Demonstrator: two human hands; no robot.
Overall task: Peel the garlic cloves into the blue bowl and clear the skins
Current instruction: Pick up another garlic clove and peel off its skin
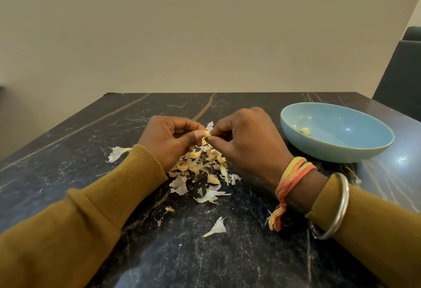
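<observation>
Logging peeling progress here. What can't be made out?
Head view:
Small pale garlic clove: fingertips of left hand and right hand cover most; remaining skin unclear.
Heap of papery garlic skins: hands overlap it; unpeeled cloves could be hidden.
Light blue round bowl: yellowish piece inside too small to identify.

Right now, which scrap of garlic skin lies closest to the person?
The white fan-shaped skin, lying alone on the table, nearer the camera than the pile of skins and every other scrap.
</observation>
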